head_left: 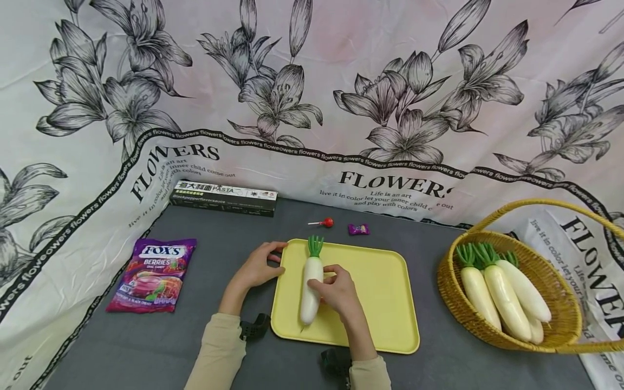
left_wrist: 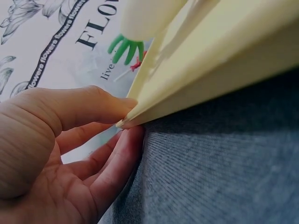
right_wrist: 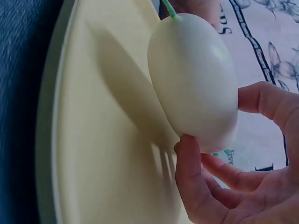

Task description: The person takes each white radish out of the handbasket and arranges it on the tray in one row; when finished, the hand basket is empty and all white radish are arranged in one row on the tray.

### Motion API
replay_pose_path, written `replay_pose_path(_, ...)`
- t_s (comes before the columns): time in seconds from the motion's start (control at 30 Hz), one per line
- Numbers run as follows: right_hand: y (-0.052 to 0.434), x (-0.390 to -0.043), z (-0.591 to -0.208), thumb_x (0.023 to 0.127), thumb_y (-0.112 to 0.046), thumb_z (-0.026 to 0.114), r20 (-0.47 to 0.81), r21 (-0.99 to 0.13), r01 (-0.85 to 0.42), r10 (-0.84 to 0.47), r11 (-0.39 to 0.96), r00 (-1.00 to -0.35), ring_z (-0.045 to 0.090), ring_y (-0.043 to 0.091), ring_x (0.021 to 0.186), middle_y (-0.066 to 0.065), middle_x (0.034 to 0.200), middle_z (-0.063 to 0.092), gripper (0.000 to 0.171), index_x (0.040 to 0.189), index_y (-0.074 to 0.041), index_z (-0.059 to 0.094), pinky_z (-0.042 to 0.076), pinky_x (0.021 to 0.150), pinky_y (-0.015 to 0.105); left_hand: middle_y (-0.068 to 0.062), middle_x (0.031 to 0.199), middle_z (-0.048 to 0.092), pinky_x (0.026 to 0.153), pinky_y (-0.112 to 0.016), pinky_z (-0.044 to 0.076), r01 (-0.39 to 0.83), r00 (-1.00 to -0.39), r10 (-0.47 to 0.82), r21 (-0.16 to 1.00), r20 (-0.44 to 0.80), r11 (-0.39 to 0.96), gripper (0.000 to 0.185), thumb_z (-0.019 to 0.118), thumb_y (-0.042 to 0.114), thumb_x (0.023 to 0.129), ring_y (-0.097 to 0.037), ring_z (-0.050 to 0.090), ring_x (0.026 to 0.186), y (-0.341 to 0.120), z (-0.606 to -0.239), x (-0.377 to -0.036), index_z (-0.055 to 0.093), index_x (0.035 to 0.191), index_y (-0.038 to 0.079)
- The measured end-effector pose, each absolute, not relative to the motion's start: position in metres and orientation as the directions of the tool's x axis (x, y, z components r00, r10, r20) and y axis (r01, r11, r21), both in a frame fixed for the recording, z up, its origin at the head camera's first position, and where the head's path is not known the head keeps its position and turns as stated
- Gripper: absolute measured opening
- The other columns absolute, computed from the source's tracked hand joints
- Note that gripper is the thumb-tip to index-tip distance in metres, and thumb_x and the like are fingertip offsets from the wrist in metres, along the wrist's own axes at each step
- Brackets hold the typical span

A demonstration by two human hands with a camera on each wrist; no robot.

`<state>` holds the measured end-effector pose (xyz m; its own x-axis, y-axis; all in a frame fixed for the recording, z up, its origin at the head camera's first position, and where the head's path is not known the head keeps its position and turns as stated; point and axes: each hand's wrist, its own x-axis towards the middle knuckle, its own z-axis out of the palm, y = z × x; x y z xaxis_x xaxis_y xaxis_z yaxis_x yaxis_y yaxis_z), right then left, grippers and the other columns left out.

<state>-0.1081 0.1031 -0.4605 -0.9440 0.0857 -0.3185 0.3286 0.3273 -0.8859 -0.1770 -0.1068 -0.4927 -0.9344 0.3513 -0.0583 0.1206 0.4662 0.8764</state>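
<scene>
A white radish point(head_left: 312, 287) with a green top lies lengthwise on the left part of a yellow tray point(head_left: 385, 287). My right hand point(head_left: 332, 283) grips its middle from the right. In the right wrist view the thumb and fingers point(right_wrist: 222, 163) curl round the radish point(right_wrist: 194, 79) just above the tray point(right_wrist: 103, 140). My left hand point(head_left: 265, 265) holds the tray's far left corner. The left wrist view shows its thumb point(left_wrist: 117, 116) on top of the tray's rim point(left_wrist: 210, 70) and its fingers below, with the radish top point(left_wrist: 126, 46) behind.
At the right stands a wicker basket point(head_left: 453, 303) with a handle, holding several more radishes. A purple candy bag point(head_left: 153, 276) lies at the left. At the back are a pasta box point(head_left: 223, 197), a red lollipop point(head_left: 327, 222) and a purple sweet point(head_left: 358, 229). Floral cloth rises behind.
</scene>
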Motion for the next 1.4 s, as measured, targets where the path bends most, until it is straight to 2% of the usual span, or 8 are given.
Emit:
replay_pose_path(0.27, 0.091, -0.110, -0.465, 0.079, -0.018, 0.081, -0.305, -0.874, 0.316, 0.090, 0.370, -0.948, 0.054, 0.019, 0.065, 0.012, 0.082, 0.058, 0.053, 0.119, 0.005, 0.057, 0.050, 0.054, 0.027, -0.016, 0.119, 0.056, 0.089, -0.042, 0.053, 0.118, -0.936, 0.346, 0.876, -0.059, 0.469, 0.057, 0.072, -0.002, 0.083, -0.030, 0.063, 0.102, -0.106, -0.493, -0.178, 0.055, 0.138, 0.001)
replay_pose_path(0.8, 0.088, -0.111, -0.467, 0.084, -0.024, 0.078, -0.310, -0.883, 0.306, 0.048, 0.355, -0.949, 0.056, 0.022, 0.076, 0.015, 0.093, 0.059, 0.051, 0.121, 0.005, 0.058, 0.054, 0.059, 0.030, -0.020, 0.120, 0.055, 0.087, -0.043, 0.054, 0.142, -0.933, 0.357, 0.879, -0.035, 0.455, 0.055, 0.072, -0.002, 0.083, -0.033, 0.063, 0.101, -0.108, -0.493, -0.179, 0.055, 0.136, -0.003)
replay_pose_path(0.97, 0.095, -0.111, -0.469, 0.086, -0.020, 0.075, -0.245, -0.912, 0.259, 0.084, 0.317, -0.966, 0.059, 0.020, 0.074, 0.015, 0.094, 0.061, 0.044, 0.118, 0.006, 0.061, 0.054, 0.055, 0.029, -0.019, 0.117, 0.056, 0.086, -0.042, 0.054, 0.157, -0.932, 0.362, 0.881, -0.018, 0.447, 0.054, 0.072, -0.001, 0.083, -0.031, 0.063, 0.099, -0.106, -0.494, -0.177, 0.056, 0.135, -0.002)
replay_pose_path(1.1, 0.105, -0.112, -0.469, 0.087, -0.015, 0.072, -0.184, -0.937, 0.213, 0.126, 0.276, -0.975, 0.065, 0.024, 0.076, 0.017, 0.096, 0.063, 0.040, 0.119, 0.007, 0.061, 0.056, 0.057, 0.033, -0.019, 0.114, 0.056, 0.082, -0.039, 0.055, 0.204, -0.921, 0.389, 0.877, 0.021, 0.436, 0.053, 0.072, 0.001, 0.083, -0.028, 0.063, 0.095, -0.105, -0.494, -0.175, 0.057, 0.133, -0.002)
replay_pose_path(1.23, 0.116, -0.112, -0.466, 0.089, -0.015, 0.071, -0.164, -0.939, 0.205, 0.163, 0.276, -0.973, 0.067, 0.028, 0.079, 0.017, 0.097, 0.065, 0.039, 0.120, 0.006, 0.062, 0.056, 0.060, 0.031, -0.019, 0.119, 0.056, 0.086, -0.043, 0.054, 0.157, -0.926, 0.377, 0.881, -0.026, 0.446, 0.054, 0.071, -0.001, 0.083, -0.031, 0.063, 0.099, -0.106, -0.497, -0.176, 0.056, 0.135, -0.002)
replay_pose_path(1.4, 0.136, -0.116, -0.456, 0.090, -0.017, 0.070, -0.153, -0.921, 0.224, 0.233, 0.319, -0.960, 0.064, 0.025, 0.084, 0.016, 0.100, 0.065, 0.038, 0.122, 0.002, 0.064, 0.052, 0.062, 0.027, -0.019, 0.120, 0.056, 0.087, -0.043, 0.053, 0.140, -0.930, 0.364, 0.874, -0.044, 0.465, 0.055, 0.072, -0.001, 0.084, -0.032, 0.063, 0.100, -0.108, -0.496, -0.177, 0.055, 0.137, -0.001)
